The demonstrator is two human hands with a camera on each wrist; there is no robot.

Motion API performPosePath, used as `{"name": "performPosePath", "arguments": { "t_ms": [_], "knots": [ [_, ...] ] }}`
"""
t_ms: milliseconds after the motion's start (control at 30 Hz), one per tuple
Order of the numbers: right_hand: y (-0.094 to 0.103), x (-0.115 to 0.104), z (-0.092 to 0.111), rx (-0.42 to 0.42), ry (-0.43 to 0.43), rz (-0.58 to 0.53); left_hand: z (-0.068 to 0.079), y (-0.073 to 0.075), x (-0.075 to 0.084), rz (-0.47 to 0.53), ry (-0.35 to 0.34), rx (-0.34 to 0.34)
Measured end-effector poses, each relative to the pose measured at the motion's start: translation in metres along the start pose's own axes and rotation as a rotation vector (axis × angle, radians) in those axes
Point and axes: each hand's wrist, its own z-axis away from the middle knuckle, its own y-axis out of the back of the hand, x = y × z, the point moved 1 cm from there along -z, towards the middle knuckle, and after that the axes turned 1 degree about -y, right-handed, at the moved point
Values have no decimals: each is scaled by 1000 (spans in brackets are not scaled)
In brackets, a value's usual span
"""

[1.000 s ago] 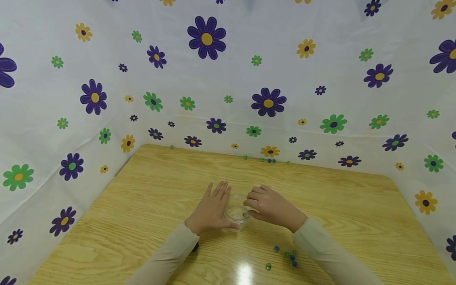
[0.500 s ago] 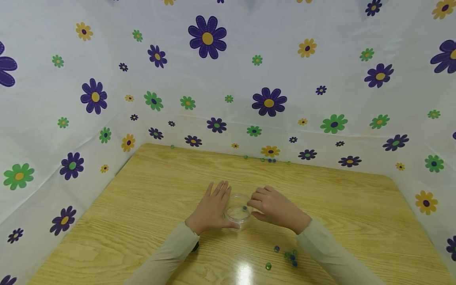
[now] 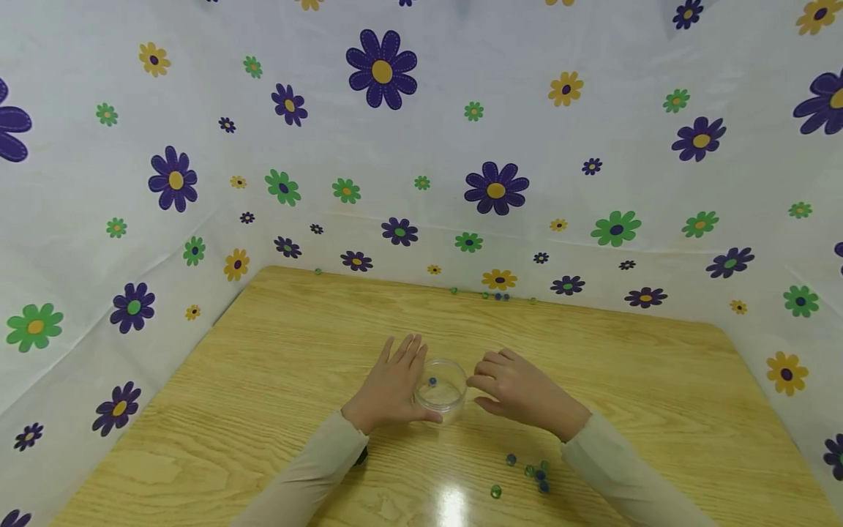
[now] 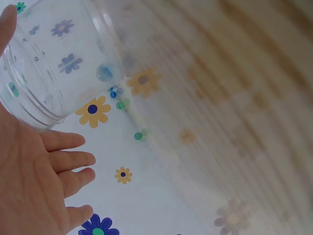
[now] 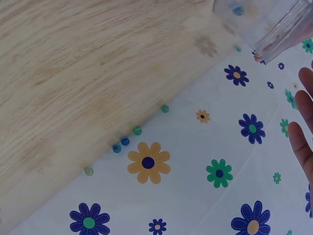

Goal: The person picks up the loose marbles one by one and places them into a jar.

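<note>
A clear jar [image 3: 440,395] stands upright on the table, with one blue marble [image 3: 432,381] inside it. My left hand [image 3: 390,388] rests along the jar's left side, fingers straight and the thumb at its near side. In the left wrist view, the jar's clear wall [image 4: 58,63] lies between the thumb and the spread fingers [image 4: 73,161]. My right hand [image 3: 520,388] is just right of the jar, its fingers loosely bent, and I see nothing in it. In the right wrist view its fingertips [image 5: 301,132] show at the right edge, apart from the jar [image 5: 264,19].
Several blue and green marbles [image 3: 541,476] lie on the near right of the wooden table [image 3: 276,351]. More marbles [image 3: 498,296] line the far edge, against the flowered white cloth [image 3: 421,146]. A small black object [image 3: 361,457] shows beneath the left sleeve.
My right hand has let go of a blue marble into the jar and drawn back to the right. The marble has rolled leftward inside. My left hand has stayed at the jar.
</note>
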Motion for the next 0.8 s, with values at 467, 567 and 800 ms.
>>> {"name": "performPosePath", "arguments": {
  "t_ms": [467,567,800],
  "knots": [
    [5,0,28,-7,-6,-8,-1,-3,-1,-39,1,-6],
    [7,0,35,-8,-5,-19,-2,-3,-1,-44,4,-13],
    [12,-6,47,14,13,-72,-2,-3,-1,-43,12,-24]
  ]
}}
